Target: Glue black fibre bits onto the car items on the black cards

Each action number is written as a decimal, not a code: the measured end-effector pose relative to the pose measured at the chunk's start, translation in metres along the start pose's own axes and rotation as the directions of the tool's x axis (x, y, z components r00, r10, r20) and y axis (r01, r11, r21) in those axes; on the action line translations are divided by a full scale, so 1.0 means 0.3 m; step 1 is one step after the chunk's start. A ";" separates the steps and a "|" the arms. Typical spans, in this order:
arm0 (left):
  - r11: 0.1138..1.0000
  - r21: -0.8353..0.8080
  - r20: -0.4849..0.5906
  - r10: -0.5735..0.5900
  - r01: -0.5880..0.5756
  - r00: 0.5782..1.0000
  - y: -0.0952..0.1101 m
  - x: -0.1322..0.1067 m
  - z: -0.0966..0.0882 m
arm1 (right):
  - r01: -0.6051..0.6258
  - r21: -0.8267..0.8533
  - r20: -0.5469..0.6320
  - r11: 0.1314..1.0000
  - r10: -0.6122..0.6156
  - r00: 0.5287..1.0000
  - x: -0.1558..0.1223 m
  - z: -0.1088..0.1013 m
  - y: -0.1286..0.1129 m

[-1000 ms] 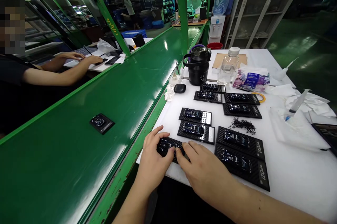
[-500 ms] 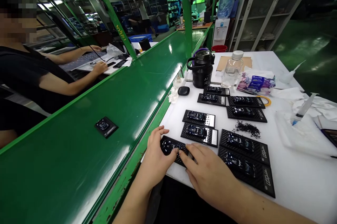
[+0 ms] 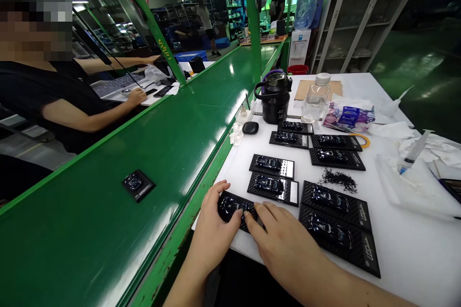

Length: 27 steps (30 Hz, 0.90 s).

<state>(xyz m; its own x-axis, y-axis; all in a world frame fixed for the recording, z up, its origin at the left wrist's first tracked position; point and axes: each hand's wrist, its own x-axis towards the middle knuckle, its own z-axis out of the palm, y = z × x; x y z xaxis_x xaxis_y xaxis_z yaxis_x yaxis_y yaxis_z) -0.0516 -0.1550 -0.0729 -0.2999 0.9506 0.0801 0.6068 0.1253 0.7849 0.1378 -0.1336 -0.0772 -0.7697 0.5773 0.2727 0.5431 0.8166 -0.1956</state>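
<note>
Almost nothing shifts at my hands: over the last second both stay closed on the same piece, so I judge the work on it is mid-step. My left hand (image 3: 216, 227) curls round the left end of the car (image 3: 229, 207), its thumb bent in at the near side; my right hand (image 3: 284, 239) is narrow, holding the right end of the black plate (image 3: 248, 202), fingertips close to that thumb. The piece lies at the near left edge of the counter (image 3: 406, 249). Across the green belt (image 3: 201, 143), the co-worker's far hand (image 3: 149, 59) now stretches further forward, which seems to have no bearing on my piece.

As for containers, the bottle (image 3: 316, 98) is capped and looks to have clear liquid in it. The mug (image 3: 275, 103) is lidded, so its contents are hidden. I can't tell what the syringe (image 3: 414, 151) holds. The tissue pack (image 3: 349, 115) lies just beside the bottle. The red bucket (image 3: 297, 69) stands beyond the counter, its inside out of sight.
</note>
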 end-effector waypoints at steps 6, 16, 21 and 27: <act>0.999 0.019 -0.007 -0.039 0.039 0.999 0.008 0.013 0.003 | 0.019 0.009 0.027 1.000 -0.019 0.999 0.004 -0.015 0.007; 0.997 0.074 0.073 -0.008 0.003 0.997 0.002 0.044 -0.025 | 0.024 0.011 0.058 1.000 -0.025 0.998 0.005 -0.028 0.016; 0.998 0.049 0.087 -0.035 0.030 0.996 -0.008 0.043 -0.025 | 0.020 0.000 0.072 1.000 -0.020 0.997 0.006 -0.030 0.014; 0.999 -0.002 0.051 -0.053 0.053 0.997 -0.003 0.038 -0.006 | 0.010 0.036 0.055 0.999 -0.012 0.998 0.002 -0.027 0.022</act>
<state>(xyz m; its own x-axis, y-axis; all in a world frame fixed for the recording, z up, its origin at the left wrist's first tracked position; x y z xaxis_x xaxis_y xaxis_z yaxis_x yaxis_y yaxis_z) -0.0568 -0.1447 -0.0716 -0.2940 0.9558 0.0068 0.5887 0.1755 0.7891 0.1436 -0.1280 -0.0707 -0.7936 0.5662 0.2229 0.5227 0.8218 -0.2267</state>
